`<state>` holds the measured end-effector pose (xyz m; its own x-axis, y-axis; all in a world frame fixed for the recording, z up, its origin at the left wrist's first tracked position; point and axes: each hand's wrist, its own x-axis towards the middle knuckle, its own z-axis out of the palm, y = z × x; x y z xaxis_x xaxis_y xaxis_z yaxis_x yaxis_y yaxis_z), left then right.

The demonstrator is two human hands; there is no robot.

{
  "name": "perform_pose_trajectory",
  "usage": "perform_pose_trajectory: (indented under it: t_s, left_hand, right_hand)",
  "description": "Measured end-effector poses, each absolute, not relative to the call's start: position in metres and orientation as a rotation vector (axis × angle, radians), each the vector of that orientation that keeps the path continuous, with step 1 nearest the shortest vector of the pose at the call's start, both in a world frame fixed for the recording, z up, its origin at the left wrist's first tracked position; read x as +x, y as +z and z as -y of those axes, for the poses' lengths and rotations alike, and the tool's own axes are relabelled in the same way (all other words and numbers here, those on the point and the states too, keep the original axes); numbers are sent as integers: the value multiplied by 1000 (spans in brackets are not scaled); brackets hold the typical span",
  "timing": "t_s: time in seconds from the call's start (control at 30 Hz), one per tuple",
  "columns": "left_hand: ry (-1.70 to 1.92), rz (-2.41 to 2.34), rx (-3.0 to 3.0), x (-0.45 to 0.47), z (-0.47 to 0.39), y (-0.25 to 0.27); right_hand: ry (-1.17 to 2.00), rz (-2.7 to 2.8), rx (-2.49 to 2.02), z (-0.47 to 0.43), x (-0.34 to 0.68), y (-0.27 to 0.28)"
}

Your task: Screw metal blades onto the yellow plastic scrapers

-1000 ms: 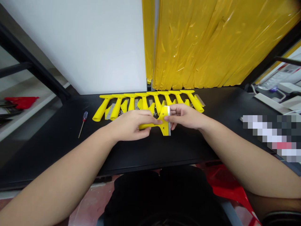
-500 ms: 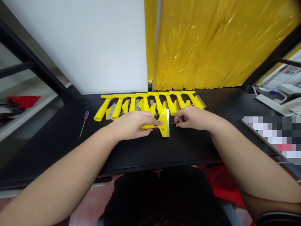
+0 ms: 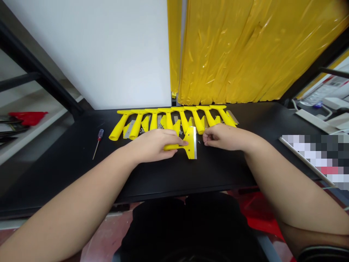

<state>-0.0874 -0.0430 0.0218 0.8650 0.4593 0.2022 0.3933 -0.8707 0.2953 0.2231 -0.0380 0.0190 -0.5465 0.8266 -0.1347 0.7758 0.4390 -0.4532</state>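
My left hand (image 3: 159,145) is wrapped round the handle of a yellow scraper (image 3: 190,147), its index finger lying along the scraper's neck. The blade, a thin metal strip (image 3: 195,143), points right, and small holes show in the yellow head. Just right of the blade, my right hand (image 3: 218,137) has its fingers curled and pressed together; what they hold, if anything, is hidden. A tiny metal screw (image 3: 199,142) lies on the table between the blade and these fingertips.
Behind the hands stands a row of yellow scraper handles (image 3: 154,120), with loose yellow plates (image 3: 177,126), blades (image 3: 233,117) and small screws among them. A screwdriver (image 3: 99,142) lies on the black table (image 3: 174,178) at left. White and yellow panels rise at the back.
The fingers of my right hand have drawn in slightly, a little away from the small screw. My left hand and the scraper are almost unmoved.
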Motion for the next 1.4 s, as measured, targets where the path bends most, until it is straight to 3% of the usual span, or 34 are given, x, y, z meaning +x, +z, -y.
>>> perform_pose_trajectory:
  t_s: [0.33,0.57,0.93,1.07,1.23,1.4]
  left_hand:
    - [370,-617,2786,-83,48,24]
    - [383,-617,2852,-82,53,24]
    - [338,-611,2864,-82,51,20]
    - [361,-600,2847,-82,51,22]
    - [385,-601,2800,-83,49,23]
    - [381,-621,2785,-85,45,22]
  right_hand:
    - [699,2200,-843,42,203,11]
    - [1204,2010,-914,42,192,2]
    - [1451,1743,-1039,43,181,3]
    - [1411,1736,-1074,42,183,5]
    - [1011,1927,-1243,42,216,23]
    - [1022,2240,-1516,35,265,30]
